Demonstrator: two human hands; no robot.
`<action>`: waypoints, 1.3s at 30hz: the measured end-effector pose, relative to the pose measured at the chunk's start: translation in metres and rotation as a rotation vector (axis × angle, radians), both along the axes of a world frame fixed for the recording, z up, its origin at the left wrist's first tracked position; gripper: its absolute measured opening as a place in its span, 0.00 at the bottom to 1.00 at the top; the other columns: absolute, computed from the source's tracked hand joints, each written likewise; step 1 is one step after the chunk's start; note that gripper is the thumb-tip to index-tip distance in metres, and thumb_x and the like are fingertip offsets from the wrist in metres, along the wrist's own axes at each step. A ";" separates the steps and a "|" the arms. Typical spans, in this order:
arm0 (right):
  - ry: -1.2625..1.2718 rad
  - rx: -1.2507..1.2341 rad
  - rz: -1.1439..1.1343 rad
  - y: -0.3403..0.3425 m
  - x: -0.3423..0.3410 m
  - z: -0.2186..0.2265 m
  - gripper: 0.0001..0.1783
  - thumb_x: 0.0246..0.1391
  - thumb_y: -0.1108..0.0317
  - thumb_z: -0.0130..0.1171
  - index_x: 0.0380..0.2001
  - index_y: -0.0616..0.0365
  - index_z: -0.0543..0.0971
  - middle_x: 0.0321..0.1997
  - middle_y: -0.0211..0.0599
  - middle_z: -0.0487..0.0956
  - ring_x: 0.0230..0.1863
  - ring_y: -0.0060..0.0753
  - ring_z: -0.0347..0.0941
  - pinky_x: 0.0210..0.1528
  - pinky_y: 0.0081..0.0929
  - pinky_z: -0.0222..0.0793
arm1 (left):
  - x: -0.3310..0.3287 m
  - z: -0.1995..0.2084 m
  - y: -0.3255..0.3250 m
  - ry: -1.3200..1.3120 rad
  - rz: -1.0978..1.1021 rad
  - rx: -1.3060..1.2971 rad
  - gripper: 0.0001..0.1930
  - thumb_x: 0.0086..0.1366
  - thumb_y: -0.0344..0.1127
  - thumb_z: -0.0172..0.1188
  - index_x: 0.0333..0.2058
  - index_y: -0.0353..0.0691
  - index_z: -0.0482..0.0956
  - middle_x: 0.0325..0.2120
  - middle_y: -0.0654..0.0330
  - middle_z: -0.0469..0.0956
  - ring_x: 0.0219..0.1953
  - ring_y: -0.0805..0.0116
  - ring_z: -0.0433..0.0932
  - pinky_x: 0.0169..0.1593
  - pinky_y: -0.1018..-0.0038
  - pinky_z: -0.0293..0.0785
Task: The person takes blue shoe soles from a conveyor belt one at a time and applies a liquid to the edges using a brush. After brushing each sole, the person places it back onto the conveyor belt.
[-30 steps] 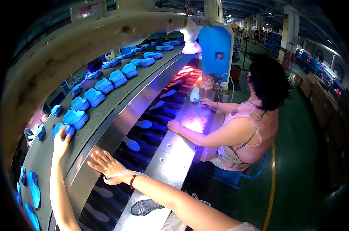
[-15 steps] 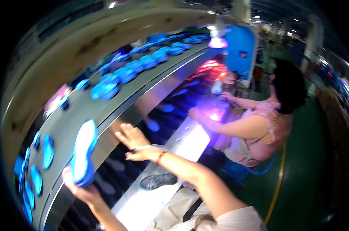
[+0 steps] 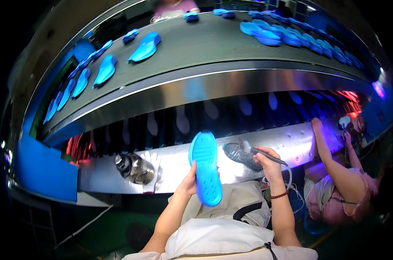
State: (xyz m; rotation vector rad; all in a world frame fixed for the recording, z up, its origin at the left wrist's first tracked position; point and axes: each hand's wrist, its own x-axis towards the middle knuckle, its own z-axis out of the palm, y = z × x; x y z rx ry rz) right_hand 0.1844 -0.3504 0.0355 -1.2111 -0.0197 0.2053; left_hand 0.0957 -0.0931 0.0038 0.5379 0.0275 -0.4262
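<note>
My left hand (image 3: 189, 181) is closed on the edge of a blue shoe sole (image 3: 206, 169), held tilted up above my lap, with its grooved and holed side showing. In my closed right hand (image 3: 269, 162) is a brush (image 3: 259, 151) with a dark handle, pale bristles and a thin hose trailing from its back end. Its bristles are over a dark grey textured sole (image 3: 237, 155) lying on the metal ledge; whether they touch cannot be told. The two hands are apart.
A dark-lidded bottle (image 3: 135, 168) and a white glove (image 3: 152, 173) are on the metal ledge (image 3: 96, 175) at left. Beyond runs a conveyor belt (image 3: 196, 45) with several blue soles, and below it a lower row of pale soles. A co-worker (image 3: 346, 186) sits close at right.
The blue sole has come from beside the belt edge to above my lap. My right hand, spread and bare before, now grips the brush. My view has swung round and levelled.
</note>
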 end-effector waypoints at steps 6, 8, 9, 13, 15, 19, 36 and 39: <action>-0.003 0.245 0.261 0.040 -0.008 0.039 0.11 0.47 0.77 0.55 0.36 0.67 0.74 0.38 0.47 0.76 0.40 0.34 0.74 0.45 0.29 0.72 | 0.020 0.041 -0.037 0.020 0.077 -0.172 0.52 0.48 0.78 0.16 0.55 0.39 0.59 0.43 0.46 0.70 0.44 0.52 0.71 0.49 0.56 0.67; 0.042 0.274 0.240 0.049 -0.001 0.036 0.09 0.47 0.78 0.54 0.35 0.67 0.74 0.38 0.47 0.76 0.40 0.34 0.74 0.47 0.31 0.71 | 0.019 0.044 -0.046 0.015 0.081 -0.191 0.52 0.47 0.78 0.15 0.54 0.39 0.60 0.40 0.46 0.70 0.41 0.52 0.72 0.48 0.53 0.67; 0.066 0.291 0.239 0.051 0.001 0.036 0.09 0.47 0.79 0.54 0.35 0.67 0.74 0.37 0.46 0.77 0.39 0.34 0.75 0.46 0.30 0.71 | 0.017 0.046 -0.050 0.043 0.092 -0.194 0.52 0.47 0.78 0.16 0.54 0.39 0.60 0.39 0.45 0.70 0.40 0.52 0.72 0.48 0.50 0.66; 0.059 0.259 0.203 0.054 0.010 0.042 0.09 0.47 0.78 0.54 0.34 0.67 0.75 0.34 0.44 0.78 0.35 0.29 0.75 0.42 0.23 0.72 | 0.014 0.053 -0.057 0.123 0.125 -0.164 0.51 0.49 0.76 0.13 0.53 0.39 0.61 0.38 0.46 0.71 0.39 0.53 0.73 0.46 0.54 0.68; -0.016 0.137 0.157 0.061 0.013 0.048 0.09 0.46 0.78 0.55 0.33 0.67 0.76 0.32 0.42 0.78 0.33 0.26 0.75 0.39 0.19 0.72 | 0.014 0.049 -0.059 0.105 0.145 -0.156 0.49 0.51 0.75 0.14 0.53 0.40 0.61 0.39 0.47 0.71 0.40 0.54 0.73 0.47 0.56 0.68; -0.401 -0.302 0.139 0.084 0.000 0.060 0.07 0.45 0.75 0.57 0.31 0.65 0.78 0.28 0.35 0.79 0.28 0.20 0.73 0.32 0.16 0.69 | 0.023 0.041 -0.077 0.199 0.406 -0.071 0.45 0.54 0.73 0.18 0.54 0.41 0.60 0.43 0.49 0.69 0.45 0.56 0.69 0.55 0.58 0.60; -0.266 -0.268 0.401 0.053 -0.015 0.109 0.09 0.43 0.76 0.59 0.31 0.66 0.79 0.26 0.38 0.79 0.28 0.23 0.75 0.33 0.17 0.70 | 0.014 0.069 -0.055 0.133 0.184 -0.088 0.46 0.53 0.74 0.18 0.53 0.41 0.62 0.41 0.49 0.71 0.42 0.55 0.72 0.48 0.57 0.68; -0.698 -0.331 0.614 0.046 -0.028 0.108 0.10 0.42 0.75 0.60 0.31 0.65 0.79 0.28 0.41 0.80 0.29 0.22 0.75 0.33 0.17 0.70 | 0.013 0.070 -0.054 0.058 0.259 -0.023 0.43 0.55 0.72 0.22 0.53 0.42 0.62 0.44 0.51 0.71 0.45 0.56 0.71 0.49 0.60 0.68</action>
